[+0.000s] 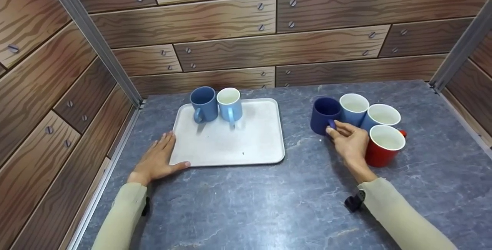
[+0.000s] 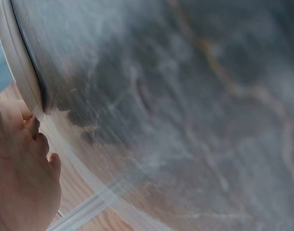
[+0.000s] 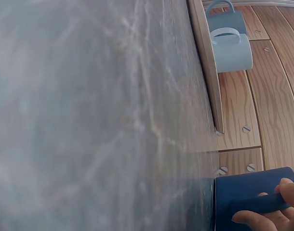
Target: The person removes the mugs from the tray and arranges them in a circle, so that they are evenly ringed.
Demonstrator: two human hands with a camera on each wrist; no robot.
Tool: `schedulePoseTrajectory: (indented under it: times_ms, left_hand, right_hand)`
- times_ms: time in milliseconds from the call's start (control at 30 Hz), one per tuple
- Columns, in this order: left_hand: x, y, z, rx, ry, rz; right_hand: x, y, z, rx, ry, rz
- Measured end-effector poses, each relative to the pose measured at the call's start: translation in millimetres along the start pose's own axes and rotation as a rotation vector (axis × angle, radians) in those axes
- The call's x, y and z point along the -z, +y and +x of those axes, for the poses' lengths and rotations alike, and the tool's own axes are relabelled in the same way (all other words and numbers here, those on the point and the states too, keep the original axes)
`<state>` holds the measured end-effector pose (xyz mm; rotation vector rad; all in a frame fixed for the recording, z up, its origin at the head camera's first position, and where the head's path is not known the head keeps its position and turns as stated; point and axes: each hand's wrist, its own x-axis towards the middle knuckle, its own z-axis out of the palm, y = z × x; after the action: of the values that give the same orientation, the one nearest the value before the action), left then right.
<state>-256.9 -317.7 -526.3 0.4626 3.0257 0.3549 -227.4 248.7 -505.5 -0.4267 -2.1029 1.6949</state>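
Observation:
My right hand (image 1: 351, 142) grips the handle of a dark blue mug (image 1: 321, 121), which stands upright on the table right of the tray. In the right wrist view, thumb and fingers wrap the handle of this dark blue mug (image 3: 253, 185). My left hand (image 1: 155, 161) lies with straight fingers along the left edge of a white tray (image 1: 230, 146), the thumb at its near corner. On the tray's back left, a medium blue mug (image 1: 207, 108) and a light blue mug (image 1: 235, 112) stand side by side, handles toward me.
Right of the dark blue mug stand two blue mugs with white insides, one light blue (image 1: 351, 115) and another blue mug (image 1: 371, 121), plus a red mug (image 1: 378, 154) close beside my right wrist. Wood-patterned walls (image 1: 230, 19) enclose the grey marbled table (image 1: 246, 207) behind and at the sides.

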Motion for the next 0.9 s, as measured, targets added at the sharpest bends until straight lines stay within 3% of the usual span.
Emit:
schedulePoseTrajectory:
  times_ms: [333, 667, 900]
  left_hand:
    - [-0.7, -0.6, -0.3, 0.005, -0.002, 0.004]
    - [0.0, -0.3, -0.7, 0.001, 0.005, -0.004]
    - [0.0, -0.6, 0.1, -0.006, 0.0, 0.01]
  right_hand:
    - [6.4, 2.6, -3.3, 0.109, -0.012, -0.037]
    - [6.5, 1.4, -3.1, 0.094, -0.028, -0.149]
    - [10.4, 1.0, -0.4, 0.066, -0.013, -0.152]
